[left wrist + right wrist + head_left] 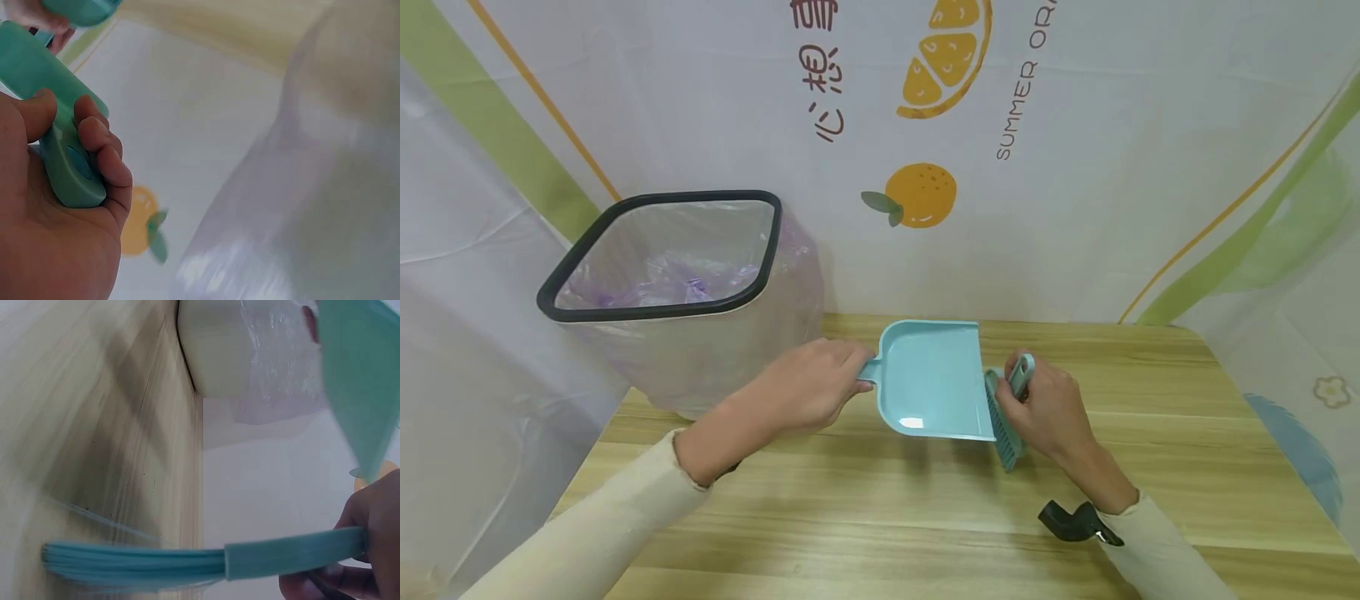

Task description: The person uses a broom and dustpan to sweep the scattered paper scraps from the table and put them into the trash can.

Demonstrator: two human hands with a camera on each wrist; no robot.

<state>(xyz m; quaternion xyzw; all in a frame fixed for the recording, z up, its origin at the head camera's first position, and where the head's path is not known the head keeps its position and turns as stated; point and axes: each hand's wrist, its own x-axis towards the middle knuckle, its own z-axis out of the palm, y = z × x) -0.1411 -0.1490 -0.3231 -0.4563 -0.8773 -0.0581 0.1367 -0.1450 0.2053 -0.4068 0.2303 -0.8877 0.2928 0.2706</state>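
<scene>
My left hand [816, 383] grips the short handle of a light blue dustpan [931, 375]. Fingers and thumb wrap that handle in the left wrist view. The pan is held above the table, its straight open lip facing right, with a bright glare inside near the bottom edge. My right hand [1051, 412] holds a matching blue hand brush [1011, 454] just right of that lip. In the right wrist view the brush's bristles [134, 562] point down toward the table, and the dustpan hangs higher up.
A pale bin [722, 358] with a black rim and a translucent purplish liner stands at the table's back left. The wood-grain table [865, 517] meets a white curtain [1075, 242] with orange prints. A black strap piece [1075, 522] sits at my right wrist.
</scene>
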